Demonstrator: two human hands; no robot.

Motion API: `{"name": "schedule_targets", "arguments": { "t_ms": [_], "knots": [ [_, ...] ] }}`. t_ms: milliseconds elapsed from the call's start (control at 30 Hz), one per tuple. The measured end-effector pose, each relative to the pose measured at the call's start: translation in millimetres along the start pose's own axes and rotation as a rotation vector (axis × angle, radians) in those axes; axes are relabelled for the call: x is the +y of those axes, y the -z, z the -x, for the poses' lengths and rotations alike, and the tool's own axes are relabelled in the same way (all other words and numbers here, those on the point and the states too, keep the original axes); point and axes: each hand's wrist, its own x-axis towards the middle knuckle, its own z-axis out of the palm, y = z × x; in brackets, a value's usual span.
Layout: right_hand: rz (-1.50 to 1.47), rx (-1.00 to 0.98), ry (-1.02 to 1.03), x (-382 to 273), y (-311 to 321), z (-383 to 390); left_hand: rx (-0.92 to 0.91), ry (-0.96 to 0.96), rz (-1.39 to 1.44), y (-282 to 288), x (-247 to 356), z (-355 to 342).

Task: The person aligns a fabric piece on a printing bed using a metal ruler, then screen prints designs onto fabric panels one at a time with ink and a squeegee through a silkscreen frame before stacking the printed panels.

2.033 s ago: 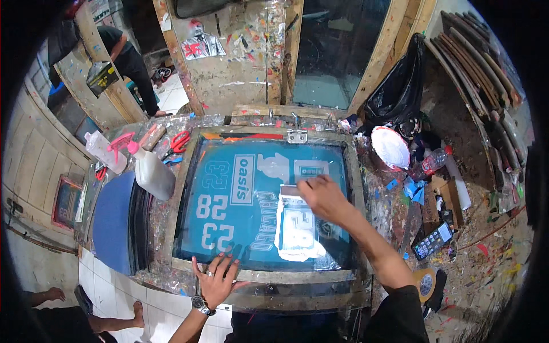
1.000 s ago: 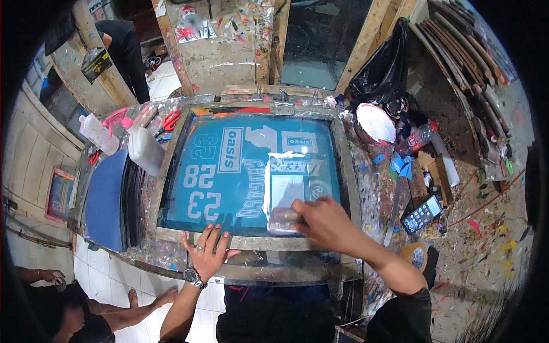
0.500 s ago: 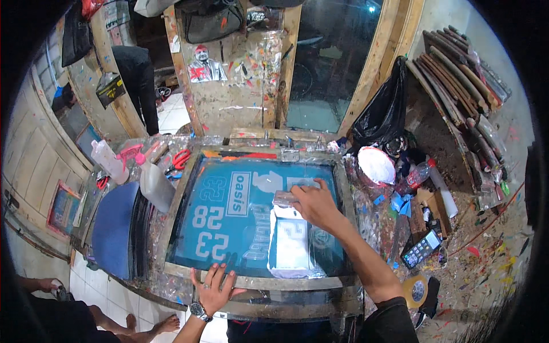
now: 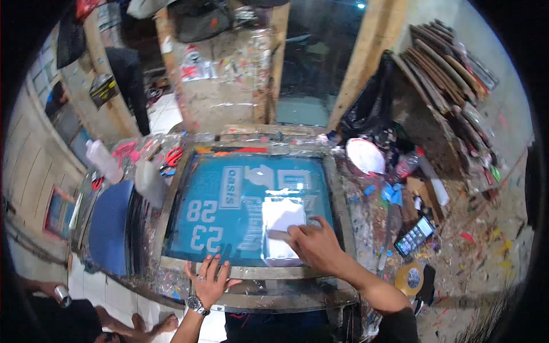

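head view, looking down: we see a paint-spattered worktop (image 4: 369, 226) with a wooden screen frame (image 4: 263, 272) lying flat along its near edge. teal mesh (image 4: 231, 226) fills the frame, marked with pale mirrored numbers, lettering and badge shapes.

our left hand (image 4: 207, 280) lies palm down on the frame's near edge, left of its middle, fingers spread and holding nothing. our right hand (image 4: 313, 243) is closed, thumb and fingers gripping the right end of a small flat scraper (image 4: 278, 234). the scraper sits on a patch of white ink (image 4: 283, 212), right of the mesh's middle and reaching toward the frame's near edge.

as far as we can judge, one stroke is partway: white covers this single patch, with some on either side of the blade, while the other designs look free of ink. what lies under the mesh is hidden, so we cannot tell whether any print is finished.

toward the worktop's left edge stand a pale bottle (image 4: 150, 186) and a stack of blue-topped boards (image 4: 111, 228); red-handled scissors (image 4: 174, 156) lie by the frame's far left corner. right of the frame are a white-coated bowl (image 4: 366, 156), a phone (image 4: 414, 235) and a tape roll (image 4: 409, 278).
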Motion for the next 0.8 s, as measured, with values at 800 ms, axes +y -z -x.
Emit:
{"name": "schedule_targets", "arguments": {
  "t_ms": [800],
  "knots": [
    [-1.536, 1.872, -0.996, 58, 81, 270, 0.622, 0.162, -0.039, 51, -73, -170]
  ]
}}
